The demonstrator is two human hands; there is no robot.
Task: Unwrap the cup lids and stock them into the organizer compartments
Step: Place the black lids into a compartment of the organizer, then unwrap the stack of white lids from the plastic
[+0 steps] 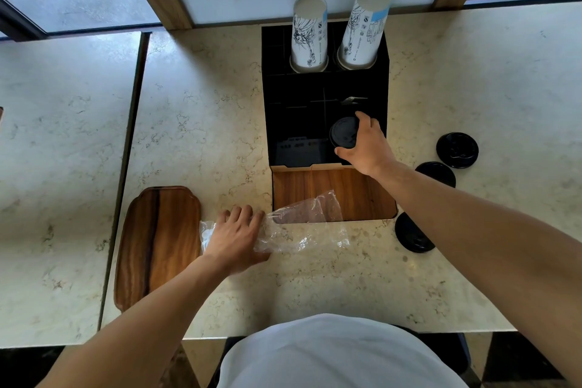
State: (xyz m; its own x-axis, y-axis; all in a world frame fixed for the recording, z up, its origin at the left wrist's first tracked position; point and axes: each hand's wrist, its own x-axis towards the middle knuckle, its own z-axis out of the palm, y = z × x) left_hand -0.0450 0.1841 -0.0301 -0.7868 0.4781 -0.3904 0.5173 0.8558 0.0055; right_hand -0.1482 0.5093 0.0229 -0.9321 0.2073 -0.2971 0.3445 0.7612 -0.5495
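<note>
A black organizer (283, 94) with a wooden front panel stands on the marble counter. My right hand (367, 143) grips a stack of black cup lids (344, 132) over the organizer's front right compartment. My left hand (234, 235) lies on the clear plastic wrap (302, 227) on the counter in front of the organizer, fingers curled over its left end. Three loose piles of black lids rest on the counter to the right: one far right (457, 150), one beside my right forearm (439, 172), one nearer me (411, 235).
Two stacks of white printed paper cups (309, 35) (363, 28) stand upside down in the organizer's back compartments. A wooden tray (159, 242) lies left of my left hand. A seam (126, 161) splits the counter on the left. Window frames rise behind.
</note>
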